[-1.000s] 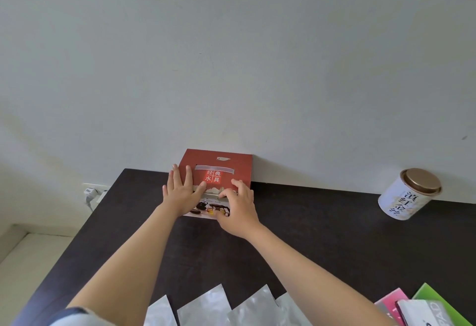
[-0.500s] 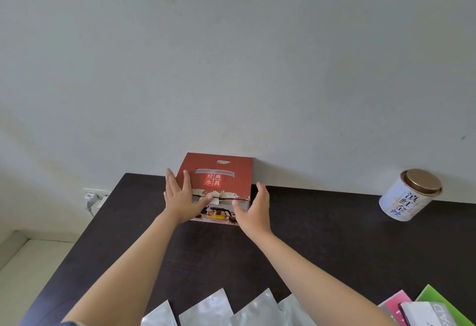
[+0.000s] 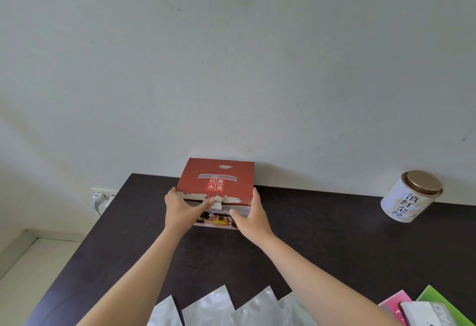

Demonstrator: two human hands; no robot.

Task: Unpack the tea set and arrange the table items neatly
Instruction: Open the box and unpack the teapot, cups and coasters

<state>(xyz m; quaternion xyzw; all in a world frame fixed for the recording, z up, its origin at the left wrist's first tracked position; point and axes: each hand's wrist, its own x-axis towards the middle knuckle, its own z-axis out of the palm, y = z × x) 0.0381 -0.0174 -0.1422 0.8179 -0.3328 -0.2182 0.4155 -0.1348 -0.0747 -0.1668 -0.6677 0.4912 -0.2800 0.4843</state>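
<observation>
A red tea set box (image 3: 219, 176) with white characters on its lid stands at the back of the dark table (image 3: 322, 235), against the wall. My left hand (image 3: 180, 208) holds its front left corner, thumb laid across the torn front edge. My right hand (image 3: 251, 219) grips the front right corner, fingers up along the right side, thumb on the pictured front face. Whether the box is off the table, I cannot tell.
A white tea tin (image 3: 409, 197) with a bronze lid stands tilted at the back right. Several silver foil pouches (image 3: 211, 307) lie along the near edge. Pink and green packets (image 3: 422, 310) lie at the near right. A wall socket with a plug (image 3: 101, 197) sits left of the table.
Both hands left the lid and moved outward to the box's front corners. The box now shows more of its front face and sits slightly nearer to me.
</observation>
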